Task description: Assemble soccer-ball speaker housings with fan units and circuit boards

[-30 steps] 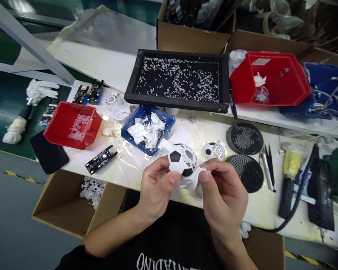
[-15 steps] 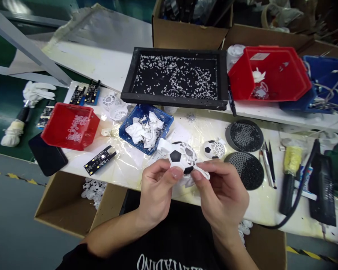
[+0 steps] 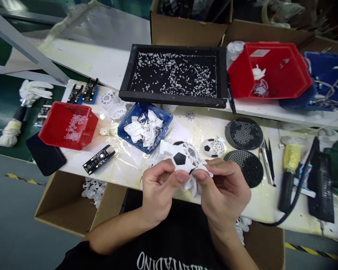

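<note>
From the head view I see my left hand (image 3: 157,193) and right hand (image 3: 224,191) close together at the near edge of the plastic-covered white worktable (image 3: 124,163). Both pinch the black-and-white football-patterned plastic shell (image 3: 183,158), held just above the table edge; the left thumb presses its lower side, and the right thumb and forefinger grip a thin white plastic strip hanging from it. I cannot tell how that strip joins the shell.

Just beyond the hands sits a smaller football-patterned openwork ball (image 3: 212,147), and to its right two round black perforated discs (image 3: 243,133), one nearer than the other. Black tweezers (image 3: 267,159) lie beside the discs, with a black cable (image 3: 295,195) curling past them. Ahead and left, a blue plastic basket of white scraps (image 3: 145,125) stands near a red bin of small clear rings (image 3: 67,123), and a black circuit board (image 3: 99,159) lies flat between them and the table edge. Farther back, a shallow black tray scattered with white granules (image 3: 174,75) spans the raised shelf, beside a large red bin (image 3: 270,69) tipped on its side. An open brown cardboard box (image 3: 70,202) stands under the table, holding white lattice parts. Nothing lies between the hands and the camera.
</note>
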Tool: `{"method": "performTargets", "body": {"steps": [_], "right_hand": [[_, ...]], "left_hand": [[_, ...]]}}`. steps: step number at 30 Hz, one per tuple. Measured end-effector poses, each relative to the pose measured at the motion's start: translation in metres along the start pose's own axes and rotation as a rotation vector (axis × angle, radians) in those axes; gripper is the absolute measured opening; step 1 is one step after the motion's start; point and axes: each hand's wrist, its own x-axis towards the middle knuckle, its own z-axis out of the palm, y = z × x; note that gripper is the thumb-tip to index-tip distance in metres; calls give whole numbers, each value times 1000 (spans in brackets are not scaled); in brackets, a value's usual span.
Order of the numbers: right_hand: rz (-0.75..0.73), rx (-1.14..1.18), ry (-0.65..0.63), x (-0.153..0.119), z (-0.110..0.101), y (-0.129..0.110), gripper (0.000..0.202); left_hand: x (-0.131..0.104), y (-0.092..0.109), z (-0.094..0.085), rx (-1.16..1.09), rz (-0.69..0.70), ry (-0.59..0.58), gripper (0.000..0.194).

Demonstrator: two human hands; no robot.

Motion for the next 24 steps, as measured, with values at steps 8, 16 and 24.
{"method": "performTargets", "body": {"steps": [8,16,24], "right_hand": [[-78,-31,-44,-13,2,-1,40],[-314,-275,-110,-9,0,-15,55],[-248,-213,-144,-16,-6,-14,47]], "left_hand": [[2,5,-1,285,232,-27,22],[2,14,-9,462,417,-98,18],[2,8,-15,294,342,13,11]]}}
